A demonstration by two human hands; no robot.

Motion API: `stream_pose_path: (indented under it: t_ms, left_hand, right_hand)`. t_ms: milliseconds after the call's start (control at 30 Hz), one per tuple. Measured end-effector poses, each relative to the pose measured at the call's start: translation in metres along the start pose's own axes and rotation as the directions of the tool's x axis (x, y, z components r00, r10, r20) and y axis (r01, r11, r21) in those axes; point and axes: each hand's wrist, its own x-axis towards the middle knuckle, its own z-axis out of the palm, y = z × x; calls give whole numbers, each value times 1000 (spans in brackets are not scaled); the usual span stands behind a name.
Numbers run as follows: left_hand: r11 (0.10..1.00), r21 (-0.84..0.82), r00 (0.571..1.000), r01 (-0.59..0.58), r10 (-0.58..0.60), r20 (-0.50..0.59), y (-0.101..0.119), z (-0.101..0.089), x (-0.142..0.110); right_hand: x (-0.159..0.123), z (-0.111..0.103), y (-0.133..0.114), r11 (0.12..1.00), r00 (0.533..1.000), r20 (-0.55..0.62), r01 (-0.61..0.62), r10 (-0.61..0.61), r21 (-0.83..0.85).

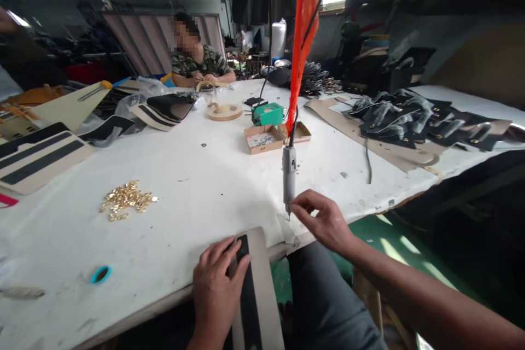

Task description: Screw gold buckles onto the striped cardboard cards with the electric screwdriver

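Note:
My left hand (219,279) rests on a beige panel with a black strip (264,290), its fingers bent over the left side and its thumb on the strip. The panel lies across the table's front edge, partly over my lap. My right hand (324,219) has thumb and forefinger pinched at the nose of a grey electric screwdriver (289,175), just above its bit. The screwdriver hangs upright, tip down, below an orange strap (302,27). Whether a small part sits between those fingertips, I cannot make out.
Gold metal fittings (127,199) lie heaped on the white table (197,197), left of my hands. Behind the screwdriver are small cardboard boxes (264,147), a green box (268,114) and a tape roll (225,112). Black pieces (410,120) are piled right. Across sits a person (205,63).

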Motion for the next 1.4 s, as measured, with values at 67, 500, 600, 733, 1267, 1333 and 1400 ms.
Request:
stream_pose_path:
  t_ms: [67,500,600,733,1267,1333,1400]
  left_hand:
    - [1000,-4,1000,-15,15,-12,-3,1,1]
    - [999,10,999,34,-34,11,-12,5,2]
    - [1000,10,999,30,-30,34,-9,2,3]
    - [1000,-5,999,30,-30,44,-7,1,4]
    - [967,-58,965,250,-243,101,30,-13,0]
    - [963,-64,961,262,-255,107,30,-13,-2]
    - [960,-64,958,271,-263,112,31,-13,-3]
  right_hand:
    - [20,-23,28,977,985,-80,-163,153,-135]
    - [164,-59,135,796,946,-15,-280,323,-537]
    - [173,-58,140,762,937,17,-273,348,-587]
    - [175,-61,143,733,932,60,-241,358,-636]
    - [151,-55,131,614,965,33,-140,262,-777]
    - [144,-62,126,630,965,-15,-183,263,-754]
    - [125,-69,115,692,960,-80,-251,270,-677]
